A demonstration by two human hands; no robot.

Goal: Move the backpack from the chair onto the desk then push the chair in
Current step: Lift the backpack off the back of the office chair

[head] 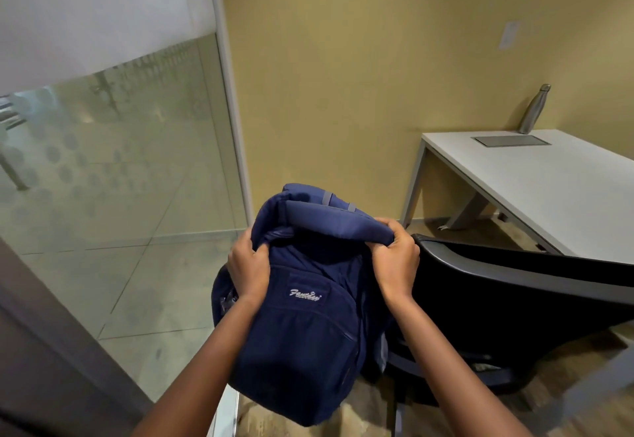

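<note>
A navy blue backpack with a white logo hangs in front of me, held up by its folded top. My left hand grips the top's left side and my right hand grips its right side. The black chair stands just to the right of the backpack, its backrest tilted toward the white desk at the right. The backpack's lower right edge hides part of the chair's seat. I cannot tell whether the backpack still touches the seat.
A steel bottle stands at the desk's back edge beside a grey inset panel. A yellow wall runs behind the desk. A glass partition with a metal post fills the left side.
</note>
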